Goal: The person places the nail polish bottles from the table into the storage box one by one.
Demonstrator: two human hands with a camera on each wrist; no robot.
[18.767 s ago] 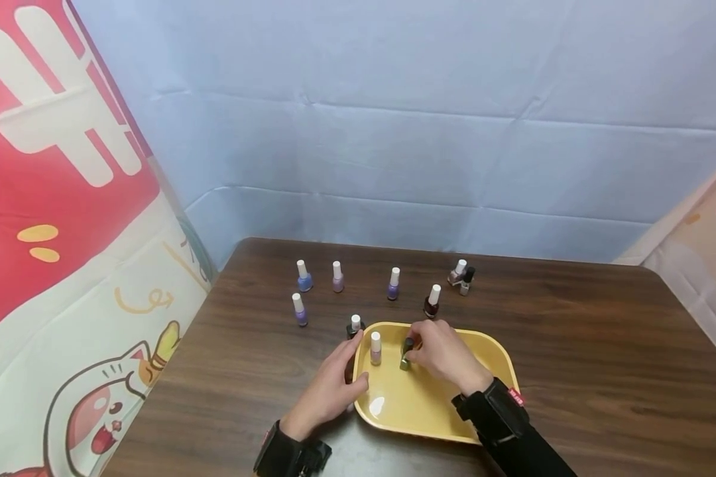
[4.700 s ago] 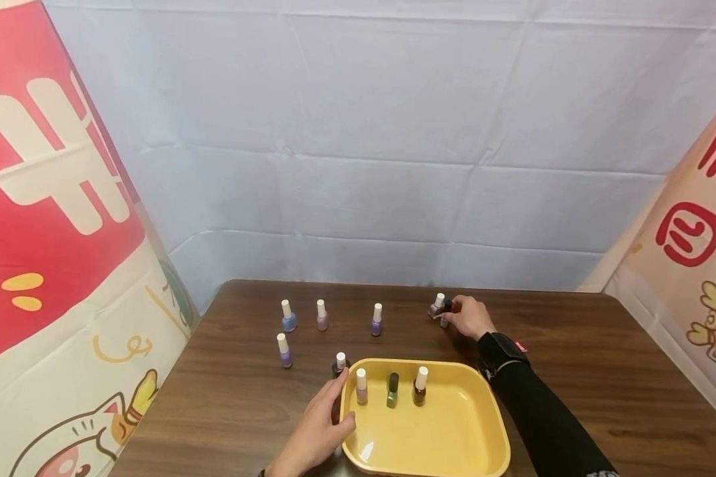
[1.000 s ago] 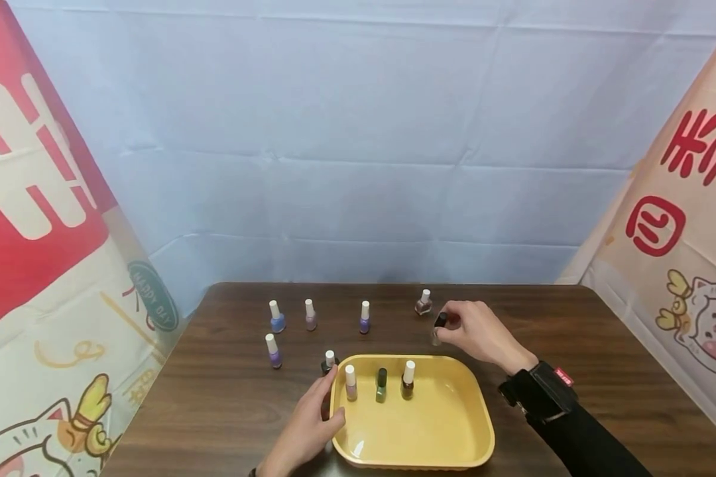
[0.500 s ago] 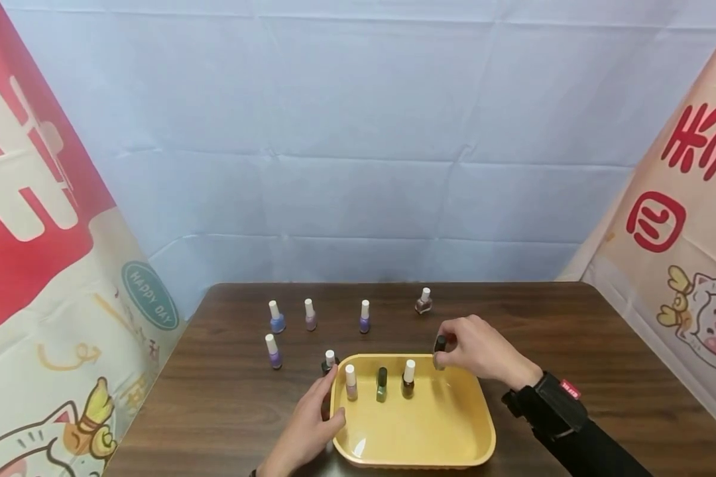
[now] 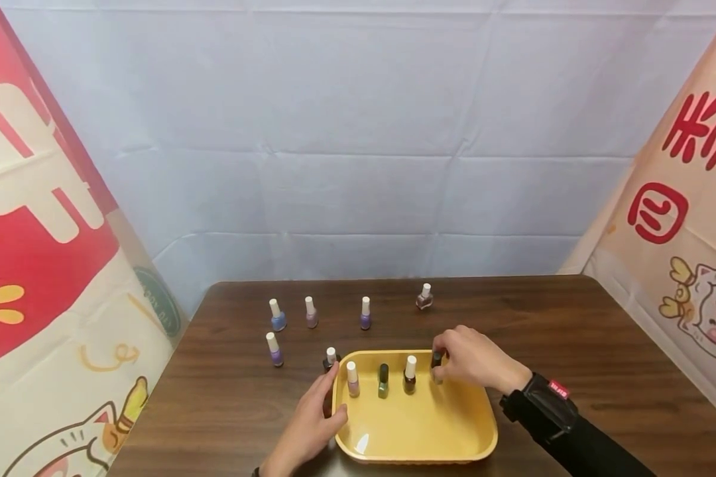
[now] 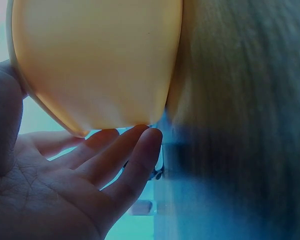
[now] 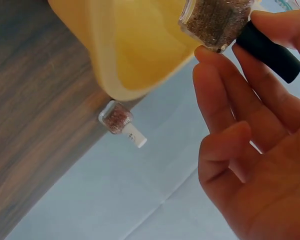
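Observation:
My right hand (image 5: 474,358) pinches a black-capped bottle (image 5: 436,368) over the back right inside of the yellow tray (image 5: 414,457); in the right wrist view the bottle (image 7: 217,22) shows brown glitter. In the tray stand a pale pink bottle (image 5: 353,381), a green bottle with a dark cap (image 5: 383,382) and a dark bottle with a white cap (image 5: 410,376). My left hand (image 5: 307,424) rests against the tray's left side, fingers outside and thumb at the rim; in the left wrist view its fingers (image 6: 115,155) look relaxed against the wall.
A dark bottle with a white cap (image 5: 331,358) stands just left of the tray, partly behind my left fingers. Farther back on the brown table (image 5: 227,397) are a blue bottle (image 5: 278,318), a mauve one (image 5: 311,315), two purple ones (image 5: 365,316) and a brownish one (image 5: 424,298).
My right hand has carried the black-capped bottle from the back of the table toward me and down over the tray. The left hand has stayed at the tray's left side.

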